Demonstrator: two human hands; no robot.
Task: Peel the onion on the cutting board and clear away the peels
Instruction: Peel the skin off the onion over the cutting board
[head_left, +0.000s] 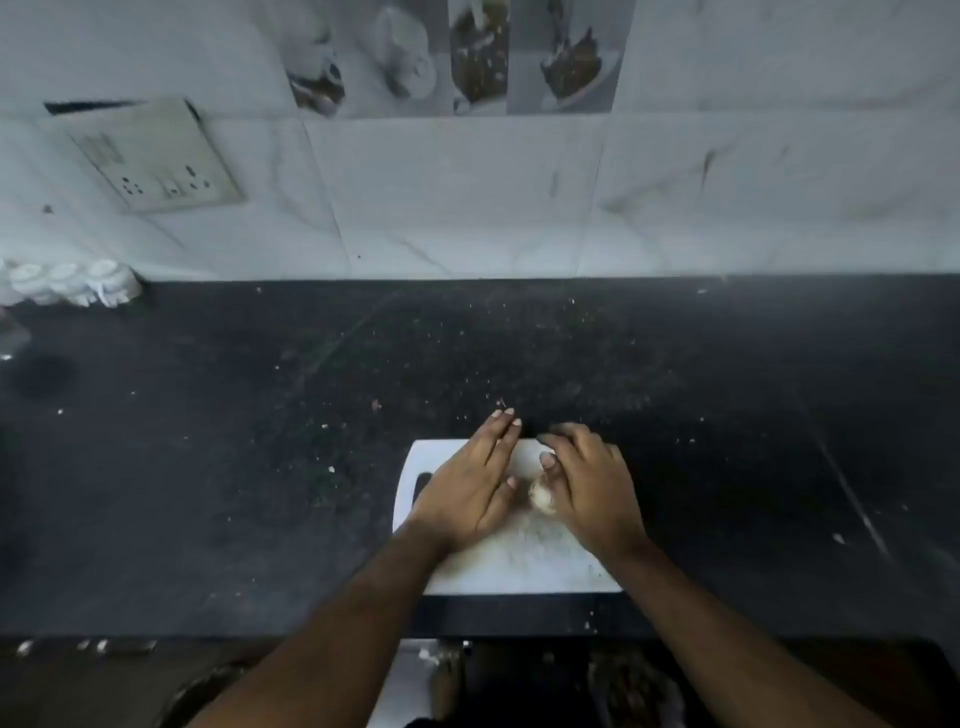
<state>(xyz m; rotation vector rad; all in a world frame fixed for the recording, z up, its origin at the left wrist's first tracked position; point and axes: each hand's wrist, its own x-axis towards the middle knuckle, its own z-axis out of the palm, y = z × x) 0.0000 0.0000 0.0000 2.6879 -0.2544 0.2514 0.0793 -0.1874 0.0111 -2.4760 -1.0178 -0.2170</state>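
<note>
my left hand (470, 488) lies flat, fingers straight; right hand (587, 486) fingers curl beside the onion (541, 494), grip unclear. i'd sweep peels off the cutting board (519, 564) toward 6 o'clock.

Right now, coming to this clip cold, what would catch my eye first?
Two hands meet over a white cutting board at the near edge of a dark, crumb-speckled counter. The left hand lies flat with straight fingers, while the right hand curls beside a small pale onion between them. Behind, a switch panel sits on the marbled wall tiles at upper left.
</note>
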